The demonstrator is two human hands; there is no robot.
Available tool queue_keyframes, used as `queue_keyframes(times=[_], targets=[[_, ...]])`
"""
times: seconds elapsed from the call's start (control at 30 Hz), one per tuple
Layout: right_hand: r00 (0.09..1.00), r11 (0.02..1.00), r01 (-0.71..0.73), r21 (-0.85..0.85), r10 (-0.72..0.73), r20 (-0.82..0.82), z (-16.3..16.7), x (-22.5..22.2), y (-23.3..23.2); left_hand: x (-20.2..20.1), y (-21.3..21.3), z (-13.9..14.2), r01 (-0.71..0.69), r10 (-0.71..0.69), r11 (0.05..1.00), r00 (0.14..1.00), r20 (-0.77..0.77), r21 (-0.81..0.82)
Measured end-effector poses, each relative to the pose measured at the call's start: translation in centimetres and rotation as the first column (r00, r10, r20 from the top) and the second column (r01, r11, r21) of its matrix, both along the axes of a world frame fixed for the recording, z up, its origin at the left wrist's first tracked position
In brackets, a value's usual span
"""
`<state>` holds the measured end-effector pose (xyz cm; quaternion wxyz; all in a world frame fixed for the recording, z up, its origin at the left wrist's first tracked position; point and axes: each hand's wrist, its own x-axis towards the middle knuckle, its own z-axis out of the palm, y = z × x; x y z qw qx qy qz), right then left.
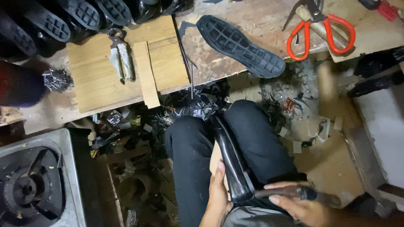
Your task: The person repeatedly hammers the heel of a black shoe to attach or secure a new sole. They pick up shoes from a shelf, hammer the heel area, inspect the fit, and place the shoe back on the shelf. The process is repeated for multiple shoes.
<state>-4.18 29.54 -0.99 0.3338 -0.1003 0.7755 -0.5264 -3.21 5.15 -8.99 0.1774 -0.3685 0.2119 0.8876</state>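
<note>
left hand [219,195] grasping black shoe [229,162], near centre, wedged between knees | right hand [301,206] clenched on dark tool handle [290,192], just right of shoe heel | loose sole [240,40] on far bench [252,17] (red scissors [322,31] far right) | stove burner [29,187] near left

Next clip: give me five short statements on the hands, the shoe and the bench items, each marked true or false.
1. The left hand steadies a glossy black shoe between the knees. True.
2. The right hand holds the red-handled scissors. False: they lie on the wooden workbench; the hand grips a dark-handled tool.
3. A black rubber sole lies tread-up on the bench. True.
4. The metal gas burner is lit. False: no flame shows.
5. Metal pincers rest on the light wooden board. True.
</note>
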Motion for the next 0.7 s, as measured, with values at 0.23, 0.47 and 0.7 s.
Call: queue_keyframes(times=[0.23, 0.47, 0.7], targets=[[0.925, 1.000, -0.014, -0.027, 0.003, -0.379, -1.2, 0.7, -1.4, -0.9, 0.7, -0.5, -0.049, 0.045, 0.998, 0.994, -0.098, -0.034], [0.826, 0.923, 0.359, 0.135, -0.382, 0.416, -2.7, 0.1, 0.5, 0.1, 1.0, -0.3, 0.000, -0.002, 0.999, 0.999, -0.050, -0.032], [0.914, 0.910, 0.320, 0.263, -0.370, 0.167, -5.2, 1.6, 0.2, 0.3, 0.9, -2.4, -0.021, 0.018, 0.999, 0.997, -0.081, -0.036]])
